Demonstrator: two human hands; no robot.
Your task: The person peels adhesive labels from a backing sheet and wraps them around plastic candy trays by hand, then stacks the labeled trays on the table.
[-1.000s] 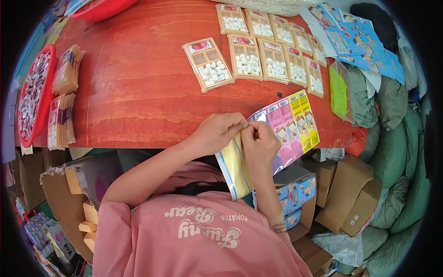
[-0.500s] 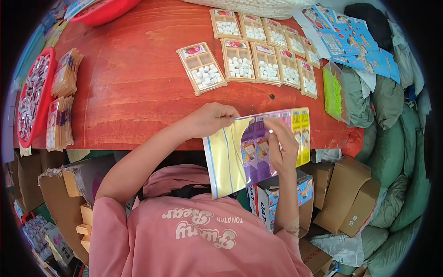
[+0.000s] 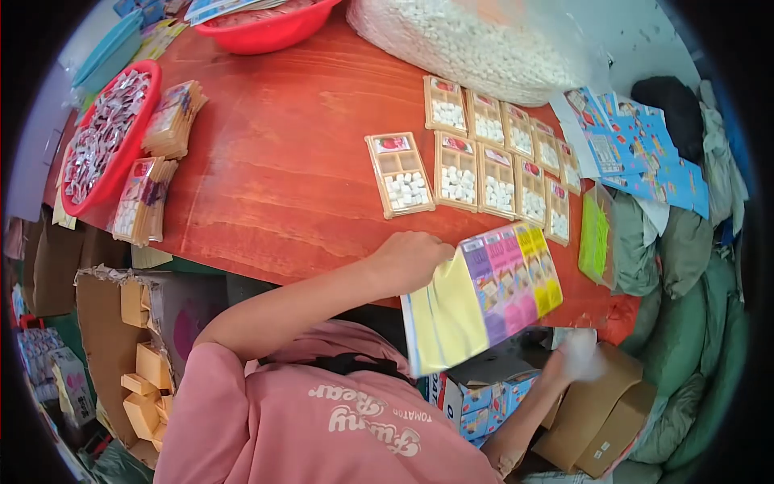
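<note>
As the left hand [image 3: 413, 263] pinches the multicoloured sheet [image 3: 492, 298] at the desk's [image 3: 290, 161] near edge, apparently keeping it spread, the blurred right hand [image 3: 579, 355] hovers apart, grip unclear; trays [image 3: 401, 166] lie face-up beyond, presumably preventing spills.

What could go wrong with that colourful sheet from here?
Only the left hand holds the printed sheet, near one corner, so it might slip or crease if that grip loosens. Part of it hangs past the red table, so it could fall off if dropped. Its far edge looks close to the trays, so a swing might jostle them.
</note>
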